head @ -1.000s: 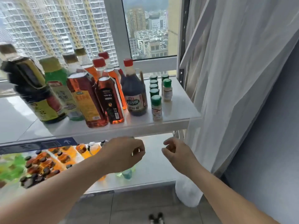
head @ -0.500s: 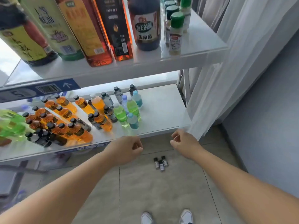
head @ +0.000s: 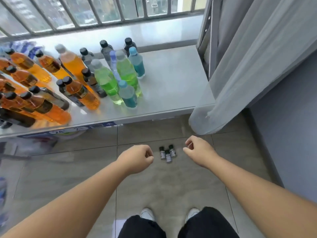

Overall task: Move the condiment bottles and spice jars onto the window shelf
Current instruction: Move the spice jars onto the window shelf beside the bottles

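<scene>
- The left hand (head: 137, 158) is hanging over the floor with its fingers curled loosely inward, holding nothing; the right hand (head: 199, 152) is matching it on the other side, fingers curled narrow and likewise carrying nothing
- Three small spice jars (head: 167, 153) with dark caps are standing in a tight cluster on the tiled floor (head: 85, 169), lying between the two hands and apart from both; no finger is touching them
- Bare forearms are reaching forward from the bottom corners; below them, dark trousers (head: 176, 225) and white shoes (head: 147, 214) are showing at the lower edge, well back from the jars
- Beyond the jars a low grey shelf (head: 171, 79) is running along the window; its right half is lying bare, its left half is carrying drinks
- Green bottles (head: 109, 81) and teal bottles (head: 130, 97) are standing near the middle of the shelf; orange bottles (head: 80, 90) and dark-capped ones are crowding the left side, partly blurred
- A blue label strip (head: 96, 127) is running along the shelf's front edge
- A grey curtain (head: 248, 66) is hanging at the right, its hem bunching on the floor just beyond the right hand; window bars (head: 103, 12) are crossing the top
</scene>
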The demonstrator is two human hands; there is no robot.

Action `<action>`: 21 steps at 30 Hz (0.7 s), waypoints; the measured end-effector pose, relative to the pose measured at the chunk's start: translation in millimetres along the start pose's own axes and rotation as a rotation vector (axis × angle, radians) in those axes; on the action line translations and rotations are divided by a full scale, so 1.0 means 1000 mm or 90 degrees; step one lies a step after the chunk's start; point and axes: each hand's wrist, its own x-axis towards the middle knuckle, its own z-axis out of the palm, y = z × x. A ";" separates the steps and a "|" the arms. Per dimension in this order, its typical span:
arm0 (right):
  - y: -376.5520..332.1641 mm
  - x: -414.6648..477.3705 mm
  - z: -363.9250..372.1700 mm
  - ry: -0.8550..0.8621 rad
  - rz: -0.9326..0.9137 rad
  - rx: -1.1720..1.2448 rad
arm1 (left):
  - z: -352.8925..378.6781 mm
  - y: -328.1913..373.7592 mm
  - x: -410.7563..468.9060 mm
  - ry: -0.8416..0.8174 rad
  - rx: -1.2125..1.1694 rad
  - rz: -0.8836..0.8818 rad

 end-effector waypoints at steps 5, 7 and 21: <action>0.054 0.092 0.098 0.009 0.017 0.019 | 0.091 -0.040 0.114 -0.029 0.009 -0.015; 0.074 0.129 0.140 0.009 0.027 0.027 | 0.129 -0.057 0.163 -0.064 0.004 -0.029; 0.179 0.287 0.300 -0.067 0.060 -0.035 | 0.314 -0.140 0.377 -0.025 -0.162 -0.133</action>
